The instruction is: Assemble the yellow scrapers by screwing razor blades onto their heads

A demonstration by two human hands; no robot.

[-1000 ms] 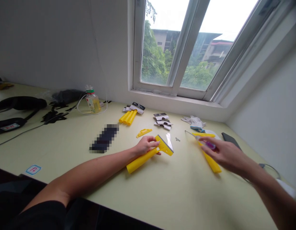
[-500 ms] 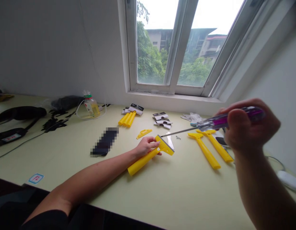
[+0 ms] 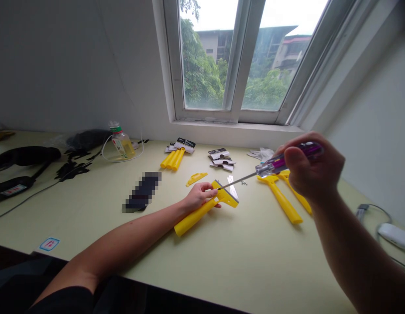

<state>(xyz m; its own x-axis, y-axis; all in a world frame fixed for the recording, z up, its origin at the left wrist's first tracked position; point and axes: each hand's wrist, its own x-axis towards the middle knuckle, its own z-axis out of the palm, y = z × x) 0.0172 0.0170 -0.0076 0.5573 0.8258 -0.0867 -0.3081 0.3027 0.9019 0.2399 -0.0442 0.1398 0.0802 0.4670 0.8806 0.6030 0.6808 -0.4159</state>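
Note:
My left hand (image 3: 200,196) grips a yellow scraper (image 3: 193,219) at its neck, thumb near the head; the handle slants toward me. In my right hand (image 3: 312,170) is a screwdriver (image 3: 268,167) with a clear and purple handle. Its shaft points down to the left, and the tip meets the scraper head beside my left thumb. Whether a screw sits under the tip is too small to tell. Just beyond the head lie a thin metal blade (image 3: 233,188) and several small screws (image 3: 244,183). A loose yellow cover piece (image 3: 196,178) lies past my left hand.
Two yellow scrapers (image 3: 284,201) lie beneath my right wrist. Packaged yellow handles (image 3: 173,159), card packaging (image 3: 221,159) and a glove (image 3: 262,153) line the back. A dark phone-like object (image 3: 143,192), a bottle (image 3: 122,142) and a black headset-like item (image 3: 22,168) stand left; a white device (image 3: 395,234) is right.
My right hand has moved left and slightly down with the screwdriver. Its tip has shifted from the head's edge to a spot beside my left thumb. My left hand keeps its hold.

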